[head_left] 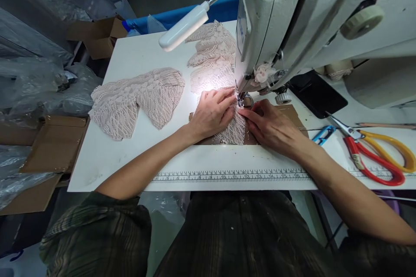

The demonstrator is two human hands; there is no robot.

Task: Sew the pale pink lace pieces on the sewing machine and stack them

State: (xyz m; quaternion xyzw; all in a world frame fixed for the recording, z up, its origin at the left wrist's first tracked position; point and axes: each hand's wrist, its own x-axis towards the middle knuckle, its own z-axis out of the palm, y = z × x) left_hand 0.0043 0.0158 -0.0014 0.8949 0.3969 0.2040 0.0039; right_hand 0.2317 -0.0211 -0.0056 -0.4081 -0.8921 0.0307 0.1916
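A strip of pale pink lace [234, 133] runs under the presser foot [241, 100] of a white sewing machine [260, 21]. My left hand [212, 111] lies over the lace just left of the foot, its fingers bent together and gripping the fabric. On the other side, my right hand [268, 123] pinches the lace edge between thumb and forefinger, close to the needle area. More gathered lace [212, 54] stretches behind the foot, lit by the lamp. The needle tip and the fingertips nearest the foot are partly hidden.
A separate lace piece [138, 99] lies at left on the white table [120, 166]. A lamp [183, 26] hangs over the work. Scissors [373, 151], blue thread snips [324, 135] and a black phone [316, 93] lie at right. A printed ruler [224, 177] follows the front edge.
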